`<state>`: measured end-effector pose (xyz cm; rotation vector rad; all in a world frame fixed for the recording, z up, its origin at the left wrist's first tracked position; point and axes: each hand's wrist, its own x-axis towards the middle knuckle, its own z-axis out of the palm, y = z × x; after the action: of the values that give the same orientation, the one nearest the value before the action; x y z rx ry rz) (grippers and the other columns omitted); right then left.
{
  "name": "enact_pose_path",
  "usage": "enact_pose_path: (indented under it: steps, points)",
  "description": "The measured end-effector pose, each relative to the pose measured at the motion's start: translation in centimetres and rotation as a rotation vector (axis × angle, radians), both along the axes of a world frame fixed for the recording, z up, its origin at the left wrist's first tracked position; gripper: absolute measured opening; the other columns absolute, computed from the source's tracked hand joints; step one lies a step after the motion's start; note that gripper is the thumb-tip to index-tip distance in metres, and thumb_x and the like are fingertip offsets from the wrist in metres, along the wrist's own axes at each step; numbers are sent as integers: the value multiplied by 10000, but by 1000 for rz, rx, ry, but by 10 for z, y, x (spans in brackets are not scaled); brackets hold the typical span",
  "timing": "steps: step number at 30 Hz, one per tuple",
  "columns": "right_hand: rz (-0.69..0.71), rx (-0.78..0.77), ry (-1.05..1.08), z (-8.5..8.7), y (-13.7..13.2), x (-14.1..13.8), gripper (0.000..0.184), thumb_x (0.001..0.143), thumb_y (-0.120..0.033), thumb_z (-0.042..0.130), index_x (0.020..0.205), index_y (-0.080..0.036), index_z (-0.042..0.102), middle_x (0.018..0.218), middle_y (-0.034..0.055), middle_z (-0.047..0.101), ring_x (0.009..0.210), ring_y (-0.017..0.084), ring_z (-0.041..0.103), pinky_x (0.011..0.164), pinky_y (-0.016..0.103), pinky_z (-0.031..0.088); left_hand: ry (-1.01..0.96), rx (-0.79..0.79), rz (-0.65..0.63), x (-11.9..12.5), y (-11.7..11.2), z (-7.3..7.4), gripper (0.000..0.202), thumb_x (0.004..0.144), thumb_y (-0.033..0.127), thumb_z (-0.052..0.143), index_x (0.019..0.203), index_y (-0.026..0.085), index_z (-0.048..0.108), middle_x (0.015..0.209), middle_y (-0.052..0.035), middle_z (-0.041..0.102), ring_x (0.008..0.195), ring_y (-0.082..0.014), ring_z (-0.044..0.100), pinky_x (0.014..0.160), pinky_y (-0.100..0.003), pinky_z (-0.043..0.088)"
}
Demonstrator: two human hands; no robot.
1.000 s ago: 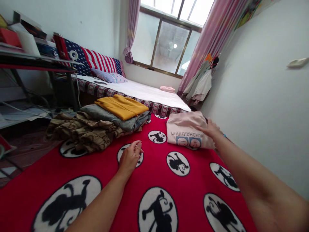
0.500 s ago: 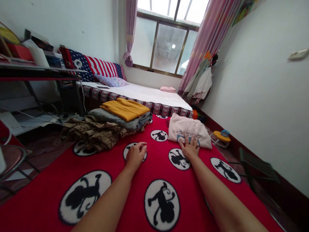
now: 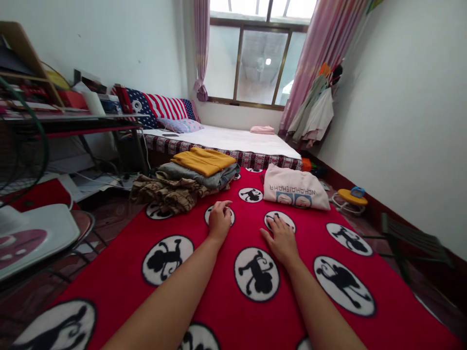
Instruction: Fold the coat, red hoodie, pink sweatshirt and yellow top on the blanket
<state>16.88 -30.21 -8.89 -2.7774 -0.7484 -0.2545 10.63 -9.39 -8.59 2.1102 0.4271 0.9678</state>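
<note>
Landmark: clothes pile point(image 3: 193, 178), yellow top point(image 3: 204, 160) uppermost. Pink shirt point(image 3: 294, 187) lies right of the pile, folded and apart from it, with a strip of red blanket point(image 3: 248, 223) between. Left hand point(image 3: 219, 221) is near the pile, on its right and toward the person: fingers half-curled, pinching nothing visible. Right hand point(image 3: 282, 240) is farther right of the pile and nearer the person, palm down, fingers spread, nothing held. Contact with the blanket cannot be told for either hand. Both are clear of the shirt.

Handling (judgement): the step looks like tidying the folded shirt. Flat palms should serve better than fingertip pinches; light strokes outward from the middle, one hand steadying an edge. If lifted, support from beneath at both ends, since soft layers could slip open.

Orientation: long axis runs crosswise, away from the pile, right end slightly nearer the person. Lettering point(image 3: 294, 189) is upside down to the person; its blue squares point(image 3: 302, 200) sit along the edge facing the person.
</note>
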Motion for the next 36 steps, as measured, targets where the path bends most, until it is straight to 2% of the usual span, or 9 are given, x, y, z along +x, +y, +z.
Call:
enact_pose_path:
  steps: [6, 11, 15, 20, 24, 27, 32, 34, 36]
  points:
    - [94, 348, -1, -4, -6, 7, 352, 932, -418, 455, 1101, -224, 695, 1348, 97, 593, 1288, 278, 496, 1087, 523, 324, -48, 400, -45, 12, 26, 47, 322, 845, 147, 527, 1143, 179, 644, 1205, -96, 597, 1153, -240, 522, 1045, -371, 391]
    - [121, 475, -13, -11, -6, 17, 325, 907, -428, 477, 989, -241, 730, 1238, 91, 659, 1191, 269, 562, 1058, 455, 373, 179, 519, 186, 52, 90, 100, 530, 826, 297, 616, 1325, 148, 513, 1351, -155, 518, 1276, -301, 444, 1085, -405, 332]
    - [115, 520, -1, -12, -6, 18, 304, 901, -417, 493, 963, -246, 737, 1224, 80, 665, 1172, 271, 565, 1044, 450, 383, 504, 505, 258, 77, 126, 110, 897, 729, 549, 697, 1427, 84, 379, 1433, -256, 424, 1302, -403, 418, 1047, -458, 352]
    - [95, 532, 1, -8, -4, 15, 282, 903, -407, 511, 947, -246, 739, 1217, 70, 668, 1161, 265, 565, 1034, 434, 385, 556, 504, 314, 91, 142, 108, 576, 823, 515, 583, 1245, 123, 598, 1238, -224, 591, 1128, -385, 559, 926, -439, 431]
    - [76, 543, 8, -6, -3, 15, 292, 912, -400, 502, 926, -228, 738, 1198, 61, 679, 1138, 263, 570, 1023, 427, 392, 541, 510, 293, 87, 136, 119, 351, 855, 335, 556, 1112, 131, 680, 1101, -179, 657, 996, -331, 615, 841, -405, 464]
    - [67, 554, 23, -4, -3, 16, 311, 918, -396, 477, 909, -225, 737, 1187, 61, 688, 1125, 263, 581, 1015, 427, 399, 451, 546, 296, 70, 121, 146, 355, 884, 281, 508, 1171, 128, 651, 1133, -152, 646, 1032, -303, 599, 867, -399, 457]
    - [72, 679, 74, -4, -4, 18, 367, 896, -464, 467, 909, -204, 726, 1163, 103, 695, 1127, 276, 589, 1018, 431, 401, 188, 662, 137, 1, 65, 188, 363, 914, 284, 460, 1226, 183, 616, 1162, -60, 616, 1095, -232, 566, 964, -365, 419]
    - [70, 850, 133, -5, -7, 19, 441, 886, -541, 445, 941, -190, 707, 1107, 119, 705, 1082, 272, 613, 978, 415, 438, 84, 689, -77, -42, 31, 179, 358, 879, 293, 518, 1206, 205, 635, 1149, -57, 632, 1089, -233, 581, 972, -340, 428]
    - [50, 1023, 219, -5, -12, 19, 544, 883, -629, 386, 975, -180, 678, 1049, 125, 713, 1023, 277, 639, 904, 404, 483, 103, 668, -323, -88, -3, 153, 319, 839, 324, 594, 1130, 228, 683, 1146, -61, 651, 1084, -239, 598, 953, -314, 451]
